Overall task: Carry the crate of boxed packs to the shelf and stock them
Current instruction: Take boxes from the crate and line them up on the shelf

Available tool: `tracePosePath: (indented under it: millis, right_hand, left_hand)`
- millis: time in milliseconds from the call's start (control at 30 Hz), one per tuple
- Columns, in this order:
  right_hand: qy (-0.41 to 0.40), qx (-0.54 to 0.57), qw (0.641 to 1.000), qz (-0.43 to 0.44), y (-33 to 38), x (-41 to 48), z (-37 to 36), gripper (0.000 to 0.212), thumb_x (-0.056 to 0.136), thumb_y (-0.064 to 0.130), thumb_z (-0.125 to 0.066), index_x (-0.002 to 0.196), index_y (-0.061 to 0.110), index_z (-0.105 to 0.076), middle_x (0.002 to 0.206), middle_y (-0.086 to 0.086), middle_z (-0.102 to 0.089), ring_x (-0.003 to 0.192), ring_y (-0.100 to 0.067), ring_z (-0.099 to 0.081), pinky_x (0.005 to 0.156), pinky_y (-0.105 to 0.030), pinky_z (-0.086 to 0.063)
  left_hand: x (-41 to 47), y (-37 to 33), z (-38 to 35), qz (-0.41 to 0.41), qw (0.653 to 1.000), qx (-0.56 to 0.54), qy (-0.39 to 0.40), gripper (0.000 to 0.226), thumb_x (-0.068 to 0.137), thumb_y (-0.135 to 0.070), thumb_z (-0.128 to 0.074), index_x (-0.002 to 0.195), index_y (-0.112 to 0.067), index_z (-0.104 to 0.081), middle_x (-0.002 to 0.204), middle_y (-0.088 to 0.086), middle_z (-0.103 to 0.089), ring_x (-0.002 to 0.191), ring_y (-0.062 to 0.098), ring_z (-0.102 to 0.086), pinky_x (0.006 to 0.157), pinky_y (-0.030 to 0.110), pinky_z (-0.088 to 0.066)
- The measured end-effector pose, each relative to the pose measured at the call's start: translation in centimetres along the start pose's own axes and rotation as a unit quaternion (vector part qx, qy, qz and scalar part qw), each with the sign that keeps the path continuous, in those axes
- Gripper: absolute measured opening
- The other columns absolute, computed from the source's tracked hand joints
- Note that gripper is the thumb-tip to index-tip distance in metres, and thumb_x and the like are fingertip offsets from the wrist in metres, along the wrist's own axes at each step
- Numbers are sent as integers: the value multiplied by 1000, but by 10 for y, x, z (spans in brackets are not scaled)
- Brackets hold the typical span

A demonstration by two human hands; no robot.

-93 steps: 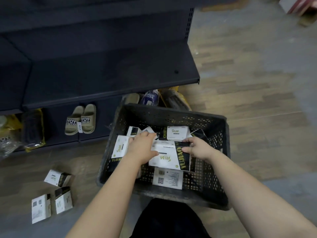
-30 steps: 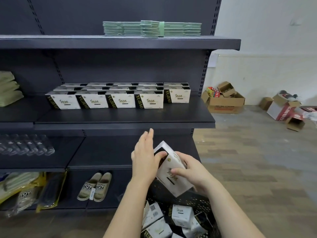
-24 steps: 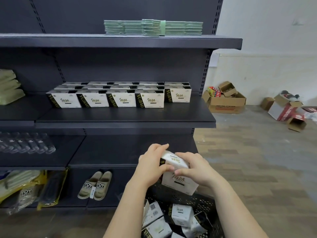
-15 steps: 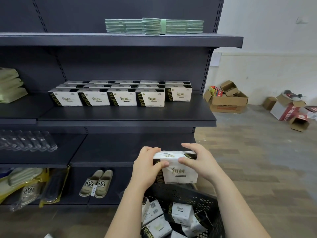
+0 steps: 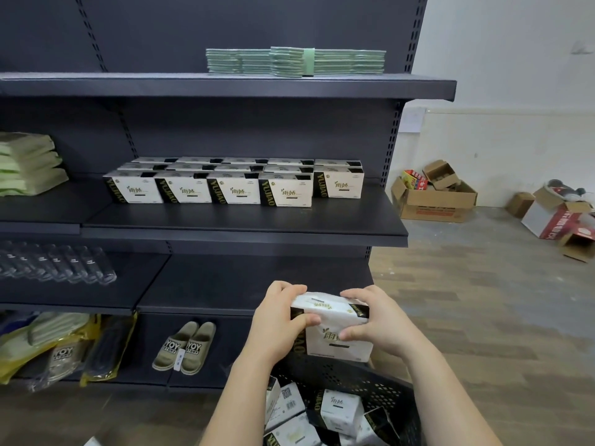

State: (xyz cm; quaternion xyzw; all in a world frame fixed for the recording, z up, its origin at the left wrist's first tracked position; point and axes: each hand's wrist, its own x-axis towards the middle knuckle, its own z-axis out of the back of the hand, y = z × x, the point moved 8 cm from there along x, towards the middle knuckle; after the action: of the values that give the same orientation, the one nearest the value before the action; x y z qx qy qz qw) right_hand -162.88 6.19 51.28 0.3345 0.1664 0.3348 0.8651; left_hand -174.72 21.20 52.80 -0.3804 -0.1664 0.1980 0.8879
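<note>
White-and-black boxed pack (image 5: 335, 329) held in front of me above the black crate (image 5: 380, 384), my left hand (image 5: 277, 326) gripping its left end and my right hand (image 5: 373, 323) curled over its top right edge. More packs (image 5: 338, 410) lie jumbled in the crate. Stocked packs (image 5: 231, 185) sit in rows on the dark middle shelf (image 5: 244, 235), well above my hands.

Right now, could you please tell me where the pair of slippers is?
In the head view, the slippers stand on the bottom shelf, left of centre, just right of the yellow-edged bags and left of the crate.
</note>
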Motion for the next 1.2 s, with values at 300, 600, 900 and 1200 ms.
tracePosePath:
  millis: [300, 600, 900, 1200]
  right_hand:
    - [-35, -40, 999, 11, 6, 27, -2, 64, 65, 33, -87, 119, 45, -55, 111, 16, -40, 110, -17, -38, 89, -33, -40]
    - [-134, -121, 984, -7, 21, 94, 78, 67, 67, 33, -88, 125, 34, -55, 123, 3, -36, 108, -24, -51, 90, -36, -44]
    - [-196, -223, 953, -62, 19, 200, 129, 66, 71, 37, -84, 129, 26, -54, 128, -10, -37, 103, -40, -56, 86, -46, -51]
    - [-217, -291, 930, -53, 6, 269, 110, 74, 75, 26, -82, 136, 29, -42, 135, -10, -37, 114, -43, -48, 76, -44, -52]
  left_hand:
    - [14, 6, 1, 0, 1000, 9, -5, 72, 81, -43, -72, 144, -30, -39, 129, -17, -37, 116, 6, -45, 95, 24, -40]
    - [92, 5, 28, -18, 997, 73, -5, 65, 89, -51, -60, 146, -27, -37, 146, -9, -39, 135, 14, -38, 111, 44, -34]
    - [193, 11, 39, -51, 983, 178, 7, 56, 94, -54, -49, 143, -27, -43, 142, -5, -44, 132, 17, -40, 105, 40, -34]
    - [256, 27, 39, -52, 973, 226, 18, 55, 94, -55, -48, 142, -28, -43, 143, -3, -43, 130, 21, -41, 103, 40, -34]
